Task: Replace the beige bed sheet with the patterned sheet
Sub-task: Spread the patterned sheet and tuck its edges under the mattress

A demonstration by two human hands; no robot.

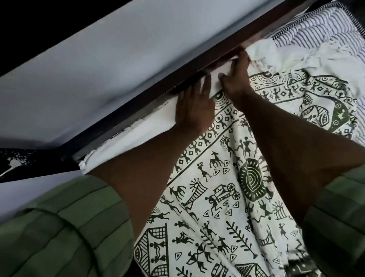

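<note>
A white cotton sheet with dark green stick-figure people, carts, huts and trees printed on it (217, 187) lies spread over the bed and fills the middle of the view, running from 6 o'clock up toward 1 o'clock. It has soft folds and wrinkles. Its plain white edge sits along a dark wooden bed rail (134, 114), which goes slantwise from 8 o'clock to 1 o'clock.

The left hand (194, 107) lies flat on that white edge, just left of the centre. Its fingers are straight and close together, and they press the cloth down beside the rail. It is not curled around anything.

The right hand (235, 76) is just past it, toward 12 o'clock, touching the same white edge. Its fingers look mostly straight and push into the cloth where it meets the rail. I cannot tell if the fingertips pinch a fold, because they are hidden by the cloth.

Both arms wear green sleeves with thin dark stripes (64, 227), pushed up, at 7 o'clock and 4 o'clock.

At 2 o'clock the sheet is bunched up, and past it shows a white mattress with thin grey stripes (325, 34). A pale smooth wall (96, 48) is beyond the rail, from 9 o'clock to 12 o'clock.
</note>
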